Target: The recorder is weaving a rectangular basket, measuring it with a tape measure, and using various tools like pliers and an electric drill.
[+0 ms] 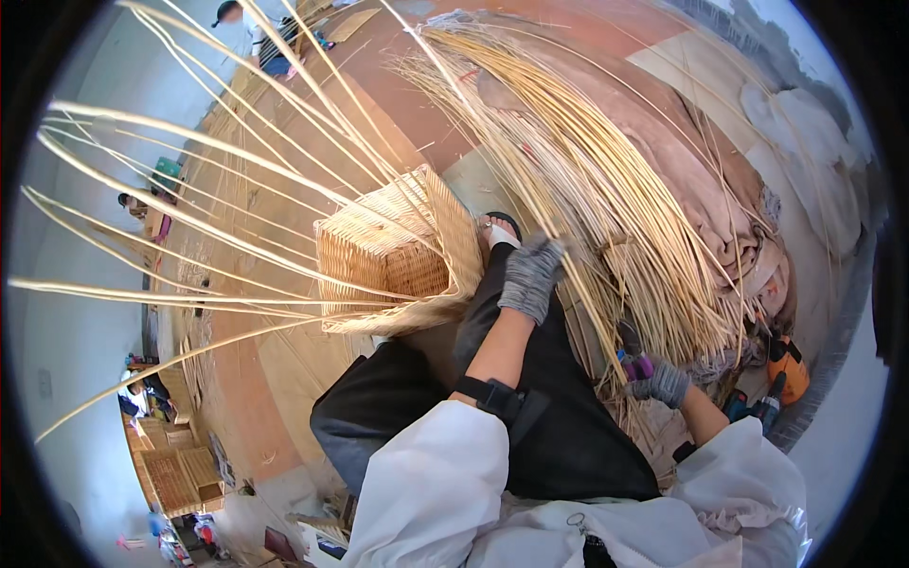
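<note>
My left hand [533, 281], in a grey knit glove, is closed around a long pale wicker rod [488, 142] above my thigh. The rod slants from the far side down toward my right hand [660, 382], also gloved in grey. Closed in my right hand is a purple-handled tool [636, 367] with a dark head, beside the rod's near end; its kind cannot be made out. Left of my knees a square woven wicker basket [459, 241] lies tilted, its opening toward the left. Several long unwoven rods [218, 224] fan out from its rim.
To the right lies a big bundle of wicker rods [606, 161] on brown cloth [701, 204]. An orange-and-black tool [786, 369] and a teal power drill [769, 405] sit by my right arm. Finished wicker pieces [175, 478] stand at left; other people are farther off.
</note>
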The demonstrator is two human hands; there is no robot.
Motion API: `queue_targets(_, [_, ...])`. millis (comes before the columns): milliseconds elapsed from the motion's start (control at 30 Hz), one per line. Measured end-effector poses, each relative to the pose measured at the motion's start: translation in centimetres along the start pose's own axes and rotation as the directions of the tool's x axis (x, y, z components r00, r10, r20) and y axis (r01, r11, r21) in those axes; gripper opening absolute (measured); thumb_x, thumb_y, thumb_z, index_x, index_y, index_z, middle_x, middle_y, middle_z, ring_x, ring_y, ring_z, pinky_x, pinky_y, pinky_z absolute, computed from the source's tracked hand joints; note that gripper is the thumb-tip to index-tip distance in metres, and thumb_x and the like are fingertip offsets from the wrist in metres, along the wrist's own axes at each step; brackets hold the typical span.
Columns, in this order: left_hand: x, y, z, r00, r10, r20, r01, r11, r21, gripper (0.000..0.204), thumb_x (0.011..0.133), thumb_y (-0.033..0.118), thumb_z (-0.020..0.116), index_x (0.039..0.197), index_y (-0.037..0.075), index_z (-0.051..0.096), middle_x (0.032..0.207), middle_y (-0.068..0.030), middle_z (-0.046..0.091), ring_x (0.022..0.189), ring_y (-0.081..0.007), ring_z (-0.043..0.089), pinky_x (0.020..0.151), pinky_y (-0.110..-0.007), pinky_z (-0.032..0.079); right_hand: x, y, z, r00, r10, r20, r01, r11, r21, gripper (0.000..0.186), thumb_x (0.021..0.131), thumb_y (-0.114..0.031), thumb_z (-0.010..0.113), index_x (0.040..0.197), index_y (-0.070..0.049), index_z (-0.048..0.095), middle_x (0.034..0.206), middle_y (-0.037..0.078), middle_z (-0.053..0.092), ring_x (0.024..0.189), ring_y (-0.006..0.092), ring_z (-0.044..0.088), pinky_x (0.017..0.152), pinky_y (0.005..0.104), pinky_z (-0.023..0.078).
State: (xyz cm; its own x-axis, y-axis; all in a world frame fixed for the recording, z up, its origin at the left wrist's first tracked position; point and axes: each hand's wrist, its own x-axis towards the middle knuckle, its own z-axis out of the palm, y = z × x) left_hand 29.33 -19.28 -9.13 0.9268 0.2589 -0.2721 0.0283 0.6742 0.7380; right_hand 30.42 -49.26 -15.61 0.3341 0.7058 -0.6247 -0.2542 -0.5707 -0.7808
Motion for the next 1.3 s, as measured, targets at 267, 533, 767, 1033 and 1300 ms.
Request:
queue_targets(267, [2.1, -0.2, -1.6, 0.926, 0.340, -0.162, -0.247, 0.873, 0.421, 0.072, 0.075, -0.012, 0.057, 0.139, 0.008, 0.031, 0.111, -0.0077, 0.052, 0.094, -0.0150, 0.053, 0.081, -0.025, 0.047, -1.7, -1.0, -0.6, 0.998, 0.025, -0.061, -0.023, 0.999, 0.024, 0.035, 0.067, -0.023, 0.079, 0.089, -0.008, 0.057, 0.074, 0.000, 0.053, 0.070, 0.0115, 0.050, 0.060, 0.0289, 0.044])
queue_targets(533, [1.1, -0.2, -1.2, 0.906, 0.423, 0.013, -0.312, 0.645, 0.697, 0.045, 0.075, -0.007, 0.064, 0.116, 0.007, 0.054, 0.105, -0.0056, 0.056, 0.092, -0.0154, 0.056, 0.076, -0.025, 0.050, -3.2, -2.2, -3.1, 0.997, 0.076, -0.026, -0.073, 0.994, 0.083, 0.030, 0.072, -0.024, 0.076, 0.089, -0.009, 0.058, 0.069, 0.001, 0.056, 0.060, 0.0108, 0.052, 0.054, 0.0288, 0.045])
queue_targets(767, [0.8, 0.5, -2.0, 0.889, 0.408, -0.207, -0.137, 0.669, 0.730, 0.044, 0.076, -0.004, 0.065, 0.118, 0.005, 0.052, 0.106, -0.0088, 0.058, 0.085, -0.0166, 0.060, 0.069, -0.026, 0.053, -8.7, -0.5, -9.5, 0.940, 0.084, -0.330, -0.062, 0.995, 0.076, 0.027, 0.074, -0.021, 0.074, 0.091, -0.006, 0.061, 0.071, 0.002, 0.060, 0.060, 0.0113, 0.055, 0.055, 0.0293, 0.046])
queue_targets(1033, [0.8, -0.5, -2.5, 0.934, 0.330, -0.139, -0.189, 0.785, 0.590, 0.047, 0.075, -0.009, 0.061, 0.118, 0.010, 0.053, 0.106, -0.0044, 0.058, 0.086, -0.0152, 0.059, 0.065, -0.026, 0.054, -8.5, -2.0, -8.0, 0.890, -0.158, -0.428, 0.061, 0.971, -0.231, 0.028, 0.074, -0.021, 0.073, 0.093, -0.004, 0.061, 0.076, 0.004, 0.061, 0.067, 0.0143, 0.053, 0.066, 0.0313, 0.046])
queue_targets(1300, [-2.2, 0.3, 0.9, 0.960, 0.274, 0.062, -0.262, 0.796, 0.546, 0.066, 0.070, -0.014, 0.062, 0.128, 0.013, 0.045, 0.128, -0.0072, 0.043, 0.089, -0.0168, 0.057, 0.063, -0.026, 0.055, -0.7, -10.6, -1.9, 0.714, -0.592, -0.373, 0.225, 0.699, -0.679, 0.042, 0.075, -0.039, 0.068, 0.094, -0.004, 0.057, 0.086, 0.020, 0.062, 0.077, 0.0357, 0.060, 0.070, 0.0405, 0.049])
